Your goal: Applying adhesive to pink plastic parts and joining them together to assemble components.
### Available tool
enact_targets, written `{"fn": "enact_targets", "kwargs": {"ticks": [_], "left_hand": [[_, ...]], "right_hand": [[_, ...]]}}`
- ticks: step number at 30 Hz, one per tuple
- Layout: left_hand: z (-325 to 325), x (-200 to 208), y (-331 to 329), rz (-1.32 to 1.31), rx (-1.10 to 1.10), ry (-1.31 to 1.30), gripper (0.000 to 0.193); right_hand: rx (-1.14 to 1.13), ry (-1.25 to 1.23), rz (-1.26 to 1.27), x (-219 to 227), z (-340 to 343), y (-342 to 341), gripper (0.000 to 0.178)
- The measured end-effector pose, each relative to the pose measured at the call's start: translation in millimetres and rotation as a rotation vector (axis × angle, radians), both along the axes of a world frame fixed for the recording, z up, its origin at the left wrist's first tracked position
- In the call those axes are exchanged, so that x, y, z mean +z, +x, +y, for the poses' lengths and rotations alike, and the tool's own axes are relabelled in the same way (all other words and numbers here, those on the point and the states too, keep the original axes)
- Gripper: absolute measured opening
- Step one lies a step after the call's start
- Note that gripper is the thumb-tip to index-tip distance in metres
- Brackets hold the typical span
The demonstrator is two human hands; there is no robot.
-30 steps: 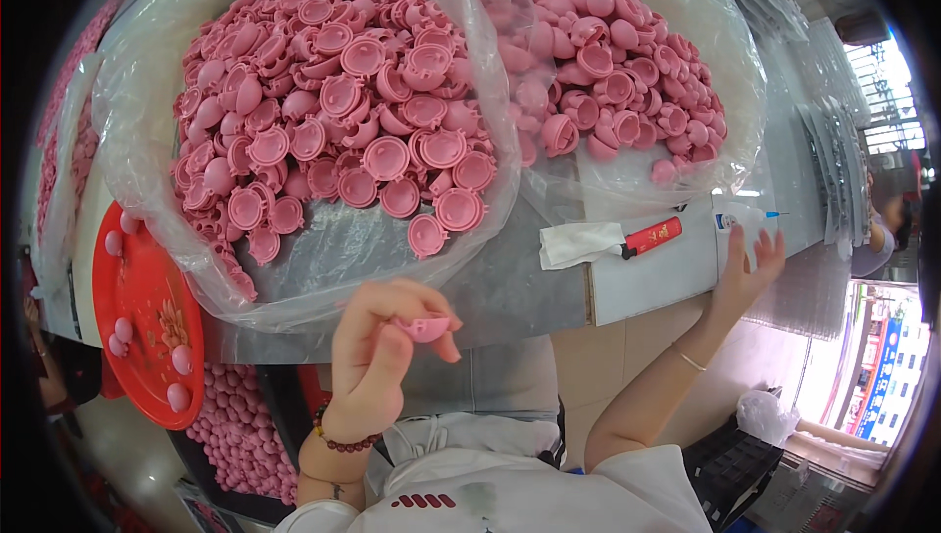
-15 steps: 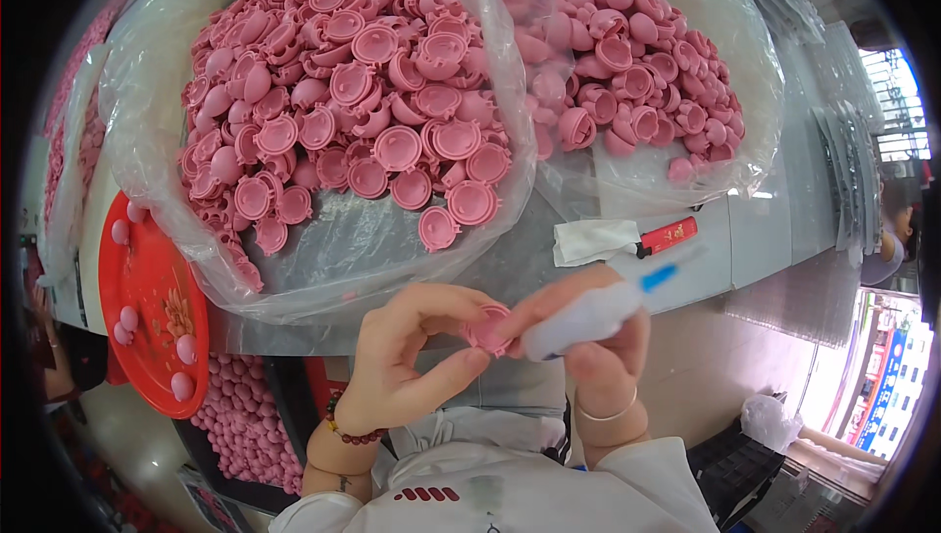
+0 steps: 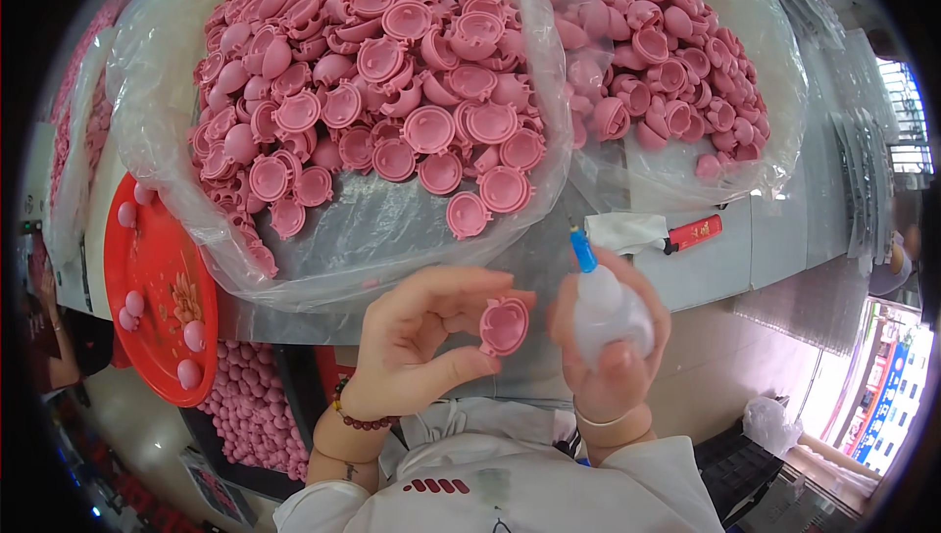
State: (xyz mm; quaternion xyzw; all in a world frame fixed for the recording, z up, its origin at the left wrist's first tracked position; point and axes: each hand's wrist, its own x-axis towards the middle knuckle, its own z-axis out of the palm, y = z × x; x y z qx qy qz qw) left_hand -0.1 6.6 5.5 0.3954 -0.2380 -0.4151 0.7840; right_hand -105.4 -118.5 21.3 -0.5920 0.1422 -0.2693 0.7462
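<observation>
Between the thumb and fingers of my left hand [image 3: 417, 342] is a pink plastic half-shell [image 3: 504, 326], its hollow side showing. My right hand [image 3: 613, 357] is wrapped round a translucent squeeze bottle [image 3: 610, 313] with a blue needle tip [image 3: 582, 251] pointing up and away. Bottle and half-shell are apart. Beyond my hands lies a large heap of pink half-shells [image 3: 392, 92] inside a clear plastic bag [image 3: 323, 288]. A second heap of pink half-shells [image 3: 671, 63] sits to its right, also in clear plastic.
At the left stands a red tray [image 3: 147, 322] with several pink balls on it. Below it a dark crate [image 3: 221, 445] holds many pink balls. A white cloth [image 3: 622, 232] and a red-handled tool [image 3: 694, 233] lie right of the bags on the grey table [image 3: 774, 229].
My right hand has moved back from the half-shell and turned the bottle so its tip points upward. My left hand has kept hold of the half-shell. The whole view has shifted slightly.
</observation>
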Motion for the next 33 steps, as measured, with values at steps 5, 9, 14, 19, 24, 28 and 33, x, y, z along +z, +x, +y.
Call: {"fn": "enact_targets", "kwargs": {"ticks": [5, 9, 14, 19, 24, 28, 33], "left_hand": [[-2, 5, 6, 0.125, -0.127, 0.008, 0.042], [-3, 3, 4, 0.076, -0.036, 0.085, 0.044], [-2, 2, 6, 0.107, -0.110, 0.071, 0.042], [0, 1, 7, 0.090, -0.152, 0.067, 0.041], [-1, 2, 7, 0.094, -0.144, 0.069, 0.041], [-2, 1, 7, 0.047, -0.135, 0.052, 0.041], [-1, 1, 7, 0.062, -0.154, 0.038, 0.040]], "right_hand": [[-0.229, -0.378, -0.114, 7, -25, -5, 0.061], [-0.139, -1.067, -0.268, 15, -31, 0, 0.054], [-0.054, -0.958, -0.211, 21, -21, -6, 0.059], [-0.080, -1.011, -0.166, 20, -16, -4, 0.046], [-0.090, -0.958, -0.172, 20, -16, -2, 0.041], [-0.169, -0.878, -0.197, 18, -14, -5, 0.041], [-0.208, -0.936, -0.217, 14, -16, 1, 0.039]]}}
